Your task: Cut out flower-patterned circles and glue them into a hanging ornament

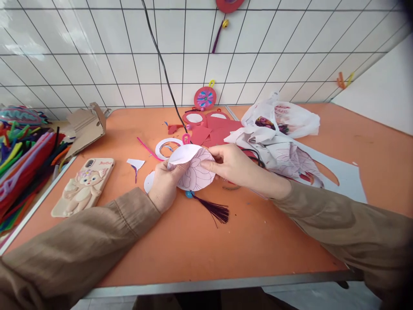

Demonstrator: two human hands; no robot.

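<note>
Between my two hands is a round paper ornament (198,172), white with a pinkish line drawing of petals. Its upper left part is a plain white flap that curls up. My left hand (166,183) grips the left edge with the thumb on top. My right hand (230,163) pinches the right edge between thumb and fingers. A pink loop (186,138) stands at the ornament's top. Below it hang a blue bead (189,194) and a dark purple tassel (214,209) spread over the table.
A phone in a cartoon case (85,187) lies left, near colourful pipe cleaners (26,163) and cardboard (85,129). Behind are a white paper ring (161,148), red paper (222,131) and a finished round ornament (205,98). Plastic bags (297,120) and cut white paper (350,176) lie right.
</note>
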